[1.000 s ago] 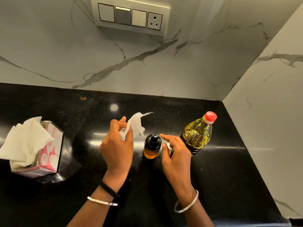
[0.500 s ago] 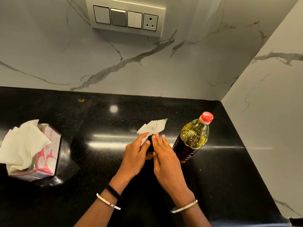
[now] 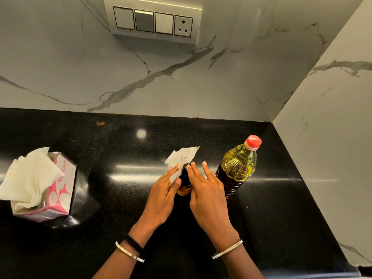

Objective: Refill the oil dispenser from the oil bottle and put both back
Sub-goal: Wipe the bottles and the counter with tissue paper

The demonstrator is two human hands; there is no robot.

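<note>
— Two hands at the oil dispenser (image 3: 185,186)?
— Yes. Left hand (image 3: 161,194) pinches a tissue (image 3: 182,157) against it; right hand (image 3: 207,194) lays straight fingers (image 3: 198,172) alongside. It stands on the counter (image 3: 120,198), oil bottle (image 3: 237,168) just right.

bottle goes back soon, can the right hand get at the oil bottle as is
Probably yes: the oil bottle stands right beside the right hand, nothing between them, though that hand rests against the dispenser.

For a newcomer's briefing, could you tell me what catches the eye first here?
Mid-counter, two hands flank the dark oil dispenser: the left hand holds a white tissue against it, the right hand touches it with straight fingers. The red-capped oil bottle stands just right; a tissue box sits far left.
</note>
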